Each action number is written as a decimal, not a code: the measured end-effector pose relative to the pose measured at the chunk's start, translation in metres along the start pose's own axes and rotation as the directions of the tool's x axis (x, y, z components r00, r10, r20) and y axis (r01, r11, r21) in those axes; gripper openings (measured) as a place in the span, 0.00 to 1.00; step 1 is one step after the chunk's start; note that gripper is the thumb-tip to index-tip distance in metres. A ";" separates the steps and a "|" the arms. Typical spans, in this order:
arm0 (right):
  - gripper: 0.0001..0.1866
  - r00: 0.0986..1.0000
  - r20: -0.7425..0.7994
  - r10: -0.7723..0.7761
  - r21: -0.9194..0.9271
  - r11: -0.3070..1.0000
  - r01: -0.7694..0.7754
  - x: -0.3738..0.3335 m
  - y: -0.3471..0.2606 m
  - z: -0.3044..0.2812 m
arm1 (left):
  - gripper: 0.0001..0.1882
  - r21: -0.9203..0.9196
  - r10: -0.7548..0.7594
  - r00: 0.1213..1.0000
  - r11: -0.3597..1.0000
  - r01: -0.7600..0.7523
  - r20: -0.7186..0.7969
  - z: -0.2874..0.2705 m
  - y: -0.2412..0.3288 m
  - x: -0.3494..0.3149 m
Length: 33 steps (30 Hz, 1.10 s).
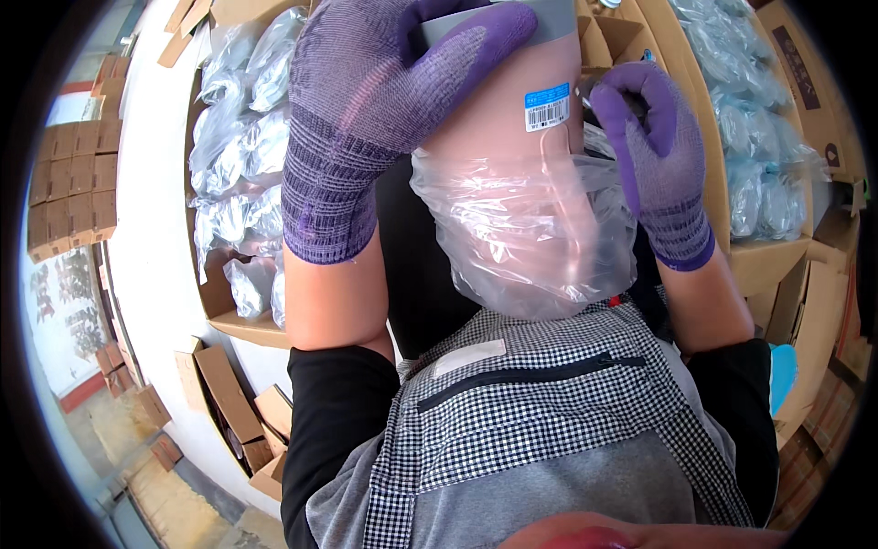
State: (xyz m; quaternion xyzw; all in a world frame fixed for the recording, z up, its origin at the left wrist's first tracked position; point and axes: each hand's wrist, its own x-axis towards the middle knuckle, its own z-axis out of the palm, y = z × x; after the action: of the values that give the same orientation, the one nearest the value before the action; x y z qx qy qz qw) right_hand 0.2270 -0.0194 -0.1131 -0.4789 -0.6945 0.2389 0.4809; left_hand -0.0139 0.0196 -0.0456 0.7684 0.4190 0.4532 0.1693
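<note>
A pink plastic container (494, 128) with a grey rim is held up in front of my chest. A white and blue barcode sticker (547, 108) is on its side. Clear plastic bag film (530, 238) is bunched around its lower part. My left hand (402, 73), in a purple knit glove, grips the container by its grey rim, the thumb lying across the near side. Beside the container's right side, my right hand (654, 146), in a matching glove, has its fingers curled in toward the thumb. What it pinches, if anything, cannot be made out.
On the left stands a cardboard box (247, 325) of plastic-wrapped items (240, 156). Another box (768, 252) on the right holds bluish wrapped items (745, 128). Cardboard dividers (617, 37) show behind my right hand. Flattened cardboard (229, 393) leans at lower left.
</note>
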 end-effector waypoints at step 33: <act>0.09 0.970 0.144 0.194 0.451 0.860 -0.239 -0.022 0.002 -0.008 | 0.11 0.004 -0.006 0.997 1.000 0.006 -0.081 0.012 0.033 0.007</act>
State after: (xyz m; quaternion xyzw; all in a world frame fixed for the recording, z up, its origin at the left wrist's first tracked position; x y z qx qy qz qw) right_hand 0.2368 -0.0394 -0.1208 -0.4127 -0.5806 0.4731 0.5185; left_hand 0.0140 0.0069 -0.0271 0.7485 0.4290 0.4823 0.1519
